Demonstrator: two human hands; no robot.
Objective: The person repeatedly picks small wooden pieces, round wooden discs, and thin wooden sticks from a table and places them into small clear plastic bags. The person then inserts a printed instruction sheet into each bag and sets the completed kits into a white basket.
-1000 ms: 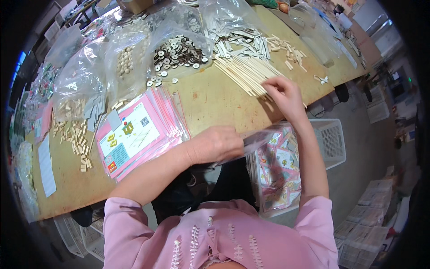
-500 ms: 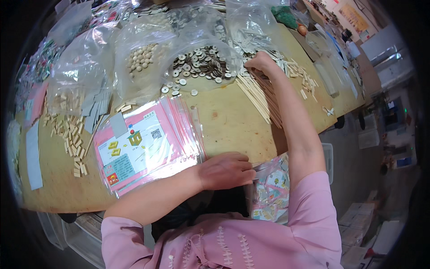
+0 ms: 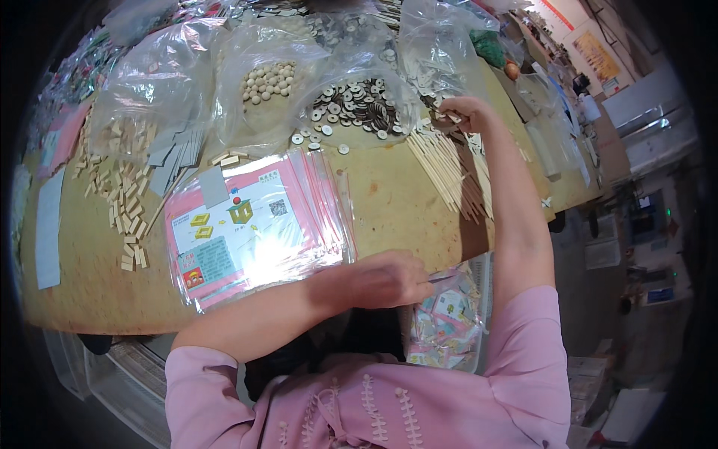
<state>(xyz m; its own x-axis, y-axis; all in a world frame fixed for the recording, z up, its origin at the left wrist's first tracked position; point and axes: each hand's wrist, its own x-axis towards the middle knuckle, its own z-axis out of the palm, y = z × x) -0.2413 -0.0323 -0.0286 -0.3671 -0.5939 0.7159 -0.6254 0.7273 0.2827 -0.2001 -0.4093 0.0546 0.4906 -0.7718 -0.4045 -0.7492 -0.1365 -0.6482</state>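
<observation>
My left hand point(image 3: 389, 278) rests at the near edge of the wooden table point(image 3: 389, 202), fingers closed on a clear plastic bag point(image 3: 449, 314) that hangs over the edge with printed sheets inside. My right hand point(image 3: 465, 112) reaches far across, pinching small pale wooden pieces point(image 3: 446, 117) beside a heap of thin wooden sticks point(image 3: 449, 172). A stack of pink-edged bagged instruction sheets point(image 3: 254, 224) lies just left of my left hand.
Open plastic bags hold round wooden discs with holes point(image 3: 359, 108), pale wooden balls point(image 3: 269, 78) and small wooden blocks point(image 3: 123, 194). Grey card pieces point(image 3: 176, 153) lie near the blocks. A white crate point(image 3: 479, 277) stands under the table edge at right.
My right hand has moved from the sticks farther back to the small pale pieces. My left hand has stayed at the table edge on the bag.
</observation>
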